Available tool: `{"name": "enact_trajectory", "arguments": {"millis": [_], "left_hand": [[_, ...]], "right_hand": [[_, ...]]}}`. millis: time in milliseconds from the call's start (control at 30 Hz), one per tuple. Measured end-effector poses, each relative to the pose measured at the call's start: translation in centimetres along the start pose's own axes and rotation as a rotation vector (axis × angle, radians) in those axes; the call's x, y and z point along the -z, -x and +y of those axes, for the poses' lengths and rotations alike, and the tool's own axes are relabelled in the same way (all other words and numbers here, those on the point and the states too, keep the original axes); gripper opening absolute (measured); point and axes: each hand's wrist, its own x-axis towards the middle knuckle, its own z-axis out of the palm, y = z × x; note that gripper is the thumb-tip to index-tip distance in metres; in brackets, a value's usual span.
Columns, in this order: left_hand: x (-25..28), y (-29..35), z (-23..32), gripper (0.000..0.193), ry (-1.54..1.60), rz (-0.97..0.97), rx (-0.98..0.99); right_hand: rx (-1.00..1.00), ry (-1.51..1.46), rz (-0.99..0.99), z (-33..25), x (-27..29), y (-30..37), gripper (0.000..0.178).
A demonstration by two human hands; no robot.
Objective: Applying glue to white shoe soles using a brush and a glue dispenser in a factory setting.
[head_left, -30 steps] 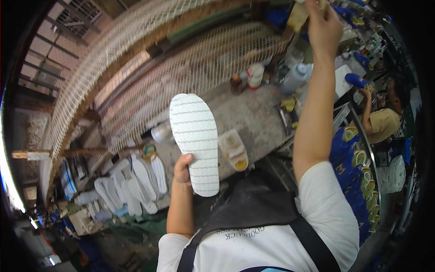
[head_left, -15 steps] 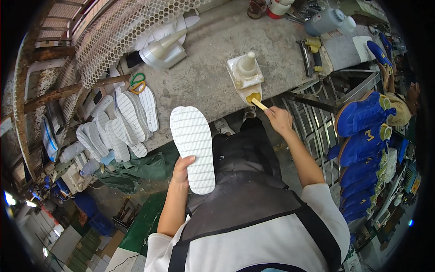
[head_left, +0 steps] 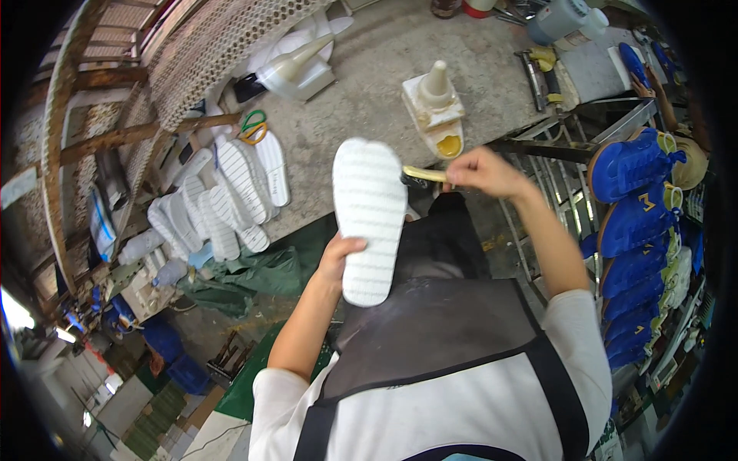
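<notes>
My left hand grips white shoe insoles with faint grey cross stripes, thumb on the upper face. Their doubled outline at the top suggests more than one, stacked. Pinched in my right hand is a small brush with a pale yellow handle; its tip is at the insoles' upper right edge. Whether the tip touches them I cannot tell. Beyond, at the bench edge, a whitish cone-topped block stands on a tray-like base with a pool of yellow paste at its near end.
More striped insoles lie along the bench at left, beside green-and-orange scissors. A hammer and bottles are at the back right. Blue shoes hang stacked on a metal rack at right. Another person's hand is beyond.
The brush has left the yellow paste and come left to the insoles' edge with my right hand. My left hand has raised the insoles slightly. The whole view has shifted.
</notes>
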Motion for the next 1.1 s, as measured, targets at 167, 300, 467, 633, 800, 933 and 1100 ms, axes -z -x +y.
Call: {"name": "enact_trajectory", "arguments": {"millis": [167,300,467,633,800,933,1100], "left_hand": [[-5.3,-0.3,4.2,0.062,0.057,-0.084,-0.189],[-4.5,0.7,6.5,0.052,0.241,-0.049,-0.388],[-4.6,1.9,7.4,0.051,0.373,-0.091,-0.495],[-2.2,5.2,3.7,0.067,0.294,-0.286,-0.449],[0.1,8.8,0.8,0.082,-0.07,-0.117,-0.387],[0.1,9.7,1.9,0.084,-0.257,0.025,-0.481],[-0.5,8.3,3.4,0.09,-0.22,0.045,-0.567]], "right_hand": [[0.148,0.357,0.099,-6.4,2.5,-4.7,0.021],[0.668,0.636,-0.191,-11.9,-9.0,1.0,0.022],[0.535,0.404,-0.078,-11.5,-8.9,-1.5,0.023],[0.538,0.422,-0.079,-14.5,-7.3,-1.9,0.022],[0.092,0.68,0.078,-17.4,-2.2,-6.6,0.023],[0.555,0.753,-0.054,-19.4,-5.7,-5.1,0.029],[0.283,0.969,0.243,-21.4,-3.2,-9.3,0.028]]}}
